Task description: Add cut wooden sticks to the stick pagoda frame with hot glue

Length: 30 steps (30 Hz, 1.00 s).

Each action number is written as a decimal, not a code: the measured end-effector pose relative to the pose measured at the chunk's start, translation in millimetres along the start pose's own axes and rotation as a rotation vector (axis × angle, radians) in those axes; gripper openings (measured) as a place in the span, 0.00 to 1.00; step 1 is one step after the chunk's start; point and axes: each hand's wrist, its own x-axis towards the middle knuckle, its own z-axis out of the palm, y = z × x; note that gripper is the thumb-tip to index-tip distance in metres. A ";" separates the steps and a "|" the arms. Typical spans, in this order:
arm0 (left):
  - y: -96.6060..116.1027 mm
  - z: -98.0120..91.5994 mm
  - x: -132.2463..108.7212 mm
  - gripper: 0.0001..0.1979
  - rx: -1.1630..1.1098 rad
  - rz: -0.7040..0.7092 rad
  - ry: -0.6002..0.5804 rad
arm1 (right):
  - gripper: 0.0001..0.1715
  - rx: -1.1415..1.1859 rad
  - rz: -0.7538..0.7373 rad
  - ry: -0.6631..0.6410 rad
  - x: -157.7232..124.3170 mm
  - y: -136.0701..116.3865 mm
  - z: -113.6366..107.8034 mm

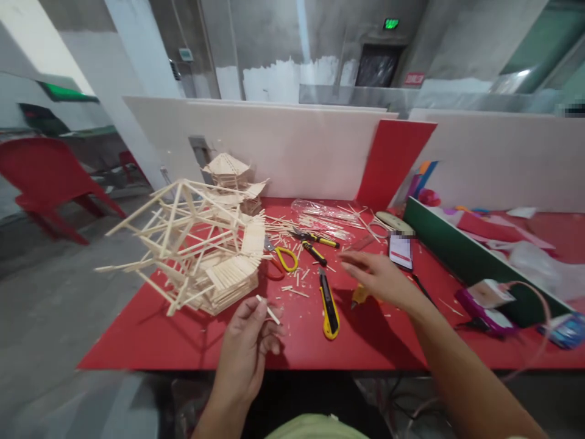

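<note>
My left hand [249, 338], near the table's front edge, pinches a short wooden stick [269, 310] between thumb and forefinger. My right hand [372, 275] reaches over the table with fingers stretched out and nothing visible in them. Beneath it, partly hidden, is a yellow tool with a pointed nozzle [359, 296], apparently a glue gun. Between my hands lies a yellow and black utility knife [329, 308]. Left of my hands stands a many-sided wooden stick model [196, 244] with an open roof frame and a slatted lower roof.
Scissors [286, 258] and yellow-black pliers [314, 244] lie beyond the knife, among loose sticks [324, 224]. A smaller tiered stick model [228, 174] stands behind. At right are a phone [401, 251], a green divider [475, 262] and a power strip [487, 314] with a cable.
</note>
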 end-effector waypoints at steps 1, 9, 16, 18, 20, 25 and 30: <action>-3.2 4.0 1.4 0.18 0.007 -0.017 -0.029 | 0.24 -0.007 0.065 0.043 -16.7 16.5 -7.5; -20.5 31.0 5.3 0.17 0.056 -0.087 -0.110 | 0.26 -0.036 0.310 0.096 -89.7 83.2 12.5; -16.8 27.0 3.7 0.19 0.017 -0.077 -0.079 | 0.27 -0.283 0.355 0.128 -70.6 86.7 25.0; -17.6 26.4 3.4 0.18 0.022 -0.072 -0.085 | 0.29 -0.335 0.361 0.105 -65.3 89.8 26.6; -19.7 27.3 4.0 0.18 0.035 -0.073 -0.091 | 0.28 -0.361 0.375 0.075 -61.9 93.3 27.4; -21.3 30.1 0.3 0.19 0.051 -0.101 -0.075 | 0.18 -0.321 0.372 0.033 -58.3 97.2 22.1; -0.8 17.7 -15.0 0.19 0.007 -0.096 -0.020 | 0.15 -0.162 0.297 0.098 -58.4 76.5 18.3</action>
